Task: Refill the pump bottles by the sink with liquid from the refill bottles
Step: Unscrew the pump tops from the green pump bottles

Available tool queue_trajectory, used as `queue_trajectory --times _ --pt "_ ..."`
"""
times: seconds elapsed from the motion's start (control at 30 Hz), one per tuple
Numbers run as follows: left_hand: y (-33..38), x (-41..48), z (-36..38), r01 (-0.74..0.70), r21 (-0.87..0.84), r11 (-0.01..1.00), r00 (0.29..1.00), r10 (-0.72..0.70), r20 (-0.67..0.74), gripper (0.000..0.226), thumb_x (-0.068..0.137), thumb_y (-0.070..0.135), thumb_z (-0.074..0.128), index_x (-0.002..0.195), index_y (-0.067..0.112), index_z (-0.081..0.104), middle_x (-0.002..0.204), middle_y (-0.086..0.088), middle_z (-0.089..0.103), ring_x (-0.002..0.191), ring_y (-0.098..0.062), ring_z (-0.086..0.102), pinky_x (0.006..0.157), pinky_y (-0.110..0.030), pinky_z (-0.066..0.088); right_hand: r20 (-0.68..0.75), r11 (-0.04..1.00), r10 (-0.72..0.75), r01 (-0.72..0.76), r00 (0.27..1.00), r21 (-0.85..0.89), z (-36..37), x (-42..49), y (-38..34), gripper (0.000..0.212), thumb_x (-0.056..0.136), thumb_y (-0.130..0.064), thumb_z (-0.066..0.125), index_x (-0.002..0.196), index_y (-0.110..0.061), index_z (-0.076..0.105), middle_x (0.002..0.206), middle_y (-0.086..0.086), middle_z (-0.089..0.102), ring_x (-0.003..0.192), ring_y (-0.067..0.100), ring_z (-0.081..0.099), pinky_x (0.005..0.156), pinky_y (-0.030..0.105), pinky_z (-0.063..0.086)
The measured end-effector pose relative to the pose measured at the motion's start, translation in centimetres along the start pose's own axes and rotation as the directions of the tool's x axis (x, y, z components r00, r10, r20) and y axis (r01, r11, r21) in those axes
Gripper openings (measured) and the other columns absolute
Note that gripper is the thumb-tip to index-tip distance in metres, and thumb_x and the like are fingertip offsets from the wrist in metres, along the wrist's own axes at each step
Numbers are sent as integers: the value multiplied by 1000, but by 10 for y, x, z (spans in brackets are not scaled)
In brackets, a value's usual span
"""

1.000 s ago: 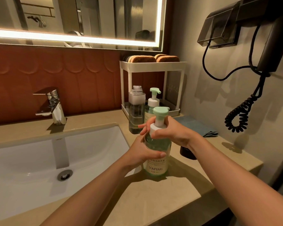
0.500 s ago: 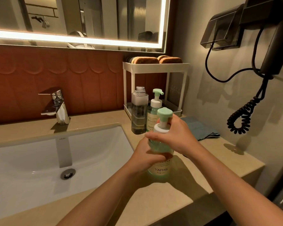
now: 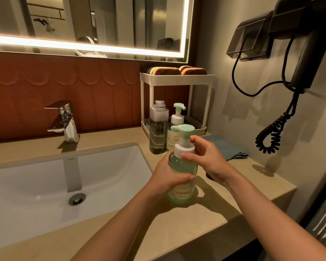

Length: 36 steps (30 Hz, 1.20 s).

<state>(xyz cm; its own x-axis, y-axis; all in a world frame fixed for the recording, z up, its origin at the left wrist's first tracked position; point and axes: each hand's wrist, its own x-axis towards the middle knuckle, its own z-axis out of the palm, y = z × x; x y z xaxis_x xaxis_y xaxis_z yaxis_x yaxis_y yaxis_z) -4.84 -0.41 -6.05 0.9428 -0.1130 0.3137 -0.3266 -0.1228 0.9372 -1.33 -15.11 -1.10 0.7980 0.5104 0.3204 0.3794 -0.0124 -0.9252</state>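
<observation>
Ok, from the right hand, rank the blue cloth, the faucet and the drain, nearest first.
From the right hand:
1. Blue cloth, just behind it on the counter.
2. Drain, left, in the sink.
3. Faucet, far left at the back wall.

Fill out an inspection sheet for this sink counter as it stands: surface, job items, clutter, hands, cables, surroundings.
Surface: beige stone counter, dry as far as shows; white basin set in its left part.
Job's things: green pump bottle upright on the counter, pump head on; second pump bottle and clear capless bottle stand behind it, by the white rack.
Clutter: blue cloth folded near the wall; brown sponges on the rack top.
Hands: left hand wraps the bottle body; right hand grips the white pump collar.
Cables: black coiled cord hangs from the wall hair dryer, clear of the counter.
Surroundings: chrome faucet, lit mirror, red tiled backsplash.
</observation>
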Motion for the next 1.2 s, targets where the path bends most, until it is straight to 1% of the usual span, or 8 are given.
queue_trajectory --times 0.17,0.3,0.4,0.53,0.7,0.83,1.07,1.2 --pt "-2 0 0 17 3 1000 1000 -16 -22 61 68 13 80 112 39 46 109 13 61 99 3 60 73 -12 49 53 997 25 -29 998 78 -10 -5 1 49 72 -28 70 117 -38 55 114 -19 65 109 -2 57 79 13 49" --pt "-1 1 1 9 9 1000 1000 -8 -21 67 61 22 80 117 34 46 112 9 61 104 -4 60 81 -20 51 106 988 69 -54 992 -142 -9 -14 -6 54 71 -46 71 119 -48 46 128 -17 53 118 0 48 95 22 40" --pt "-1 2 1 -5 48 999 1000 5 -8 70 66 17 81 126 24 44 117 4 60 109 -10 59 91 -26 49 -90 945 -2 -27 996 -325 10 -9 -14 56 61 -54 77 108 -46 46 117 -16 48 104 -3 47 80 20 39" --pt "-2 2 4 5 62 998 1000 -3 -28 67 68 11 78 126 22 46 112 7 62 104 -5 60 77 -16 50 -291 878 -182 22 939 -478 31 0 -16 57 63 -38 82 109 -29 49 106 -9 55 97 6 53 80 25 47" --pt "-3 1 3 21 49 999 999 -18 -41 66 66 14 78 122 28 44 110 7 60 104 -9 59 83 -22 50 -42 946 -77 60 996 -319 7 -3 -20 40 70 -24 79 98 -39 55 98 -24 63 96 -8 57 76 12 43" --pt "-1 0 4 20 46 999 999 -18 -34 66 69 12 78 122 30 43 111 8 59 105 -10 58 82 -20 48 136 992 34 -16 990 -125 -4 -6 -22 58 68 -32 77 112 -50 44 119 -22 55 113 -4 49 90 17 41" --pt "0 0 6 -34 60 998 999 36 -39 65 70 8 78 119 33 44 112 13 60 105 -4 59 78 -12 49 -261 895 -124 -6 957 -447 27 -5 -9 63 60 -47 81 109 -35 42 108 -12 44 101 3 46 72 15 38" --pt "-2 1 5 -3 55 999 999 5 -53 63 69 9 78 116 36 45 109 12 60 101 0 60 73 -11 49 -239 916 -134 28 962 -401 22 -5 -14 50 66 -34 81 104 -36 49 104 -15 57 96 -1 54 73 13 40"
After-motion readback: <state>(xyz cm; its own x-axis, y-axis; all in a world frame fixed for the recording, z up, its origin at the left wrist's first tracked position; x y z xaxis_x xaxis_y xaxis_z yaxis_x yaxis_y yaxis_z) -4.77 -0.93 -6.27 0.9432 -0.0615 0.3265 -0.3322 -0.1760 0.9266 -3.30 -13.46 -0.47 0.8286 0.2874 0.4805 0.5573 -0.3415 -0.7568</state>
